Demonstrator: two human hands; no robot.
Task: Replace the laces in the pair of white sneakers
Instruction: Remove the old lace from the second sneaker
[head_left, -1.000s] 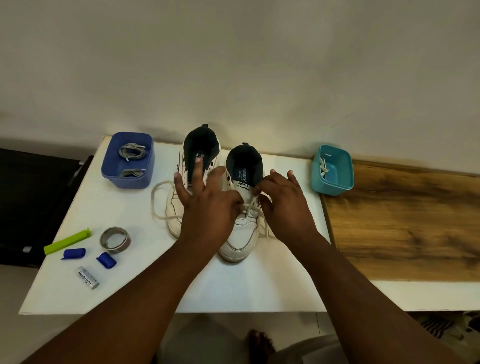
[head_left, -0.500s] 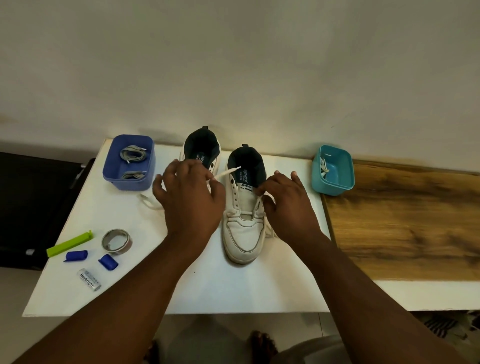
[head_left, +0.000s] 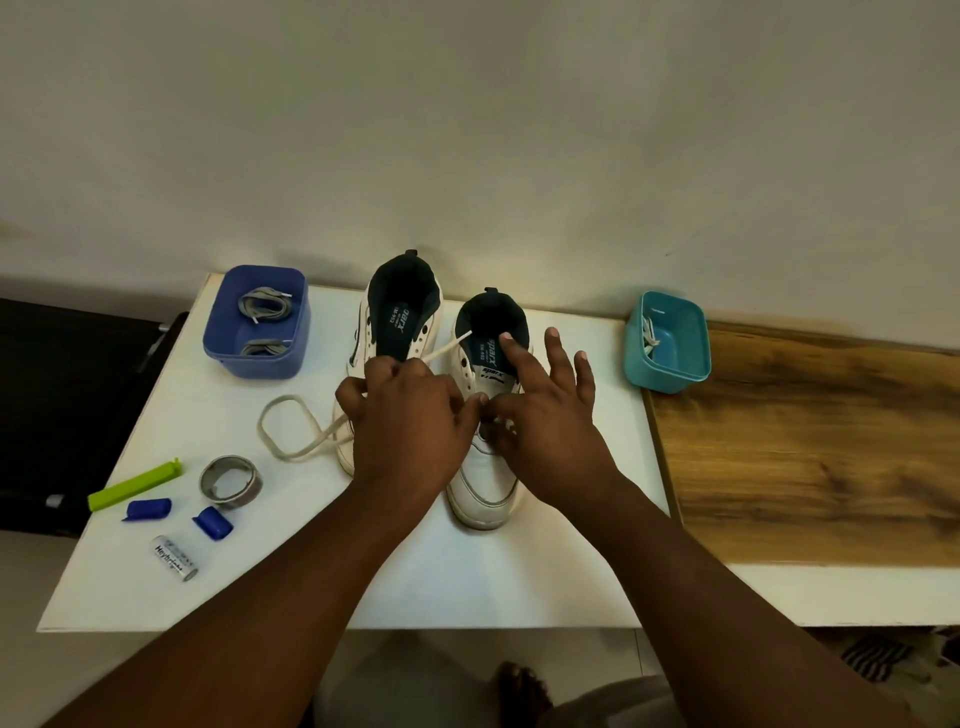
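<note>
L hand dropped toward toe w/ lace; R hand fingers spread.

Dim, warm indoor light, perhaps from above; the white table is brightest. Soft shadow along the wall's base. Wide-angle bending at the edges; lower corners murky, slightly blurred.

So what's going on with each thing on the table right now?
left sneaker: upright, top eyelets bare
right sneaker: upright, being worked on
white lace: loose, looped on the table
left hand: holds the white lace
right hand: fingers spread over the right sneaker
blue tub: holds grey laces
teal tub: holds white laces
tape roll: lying flat
</note>
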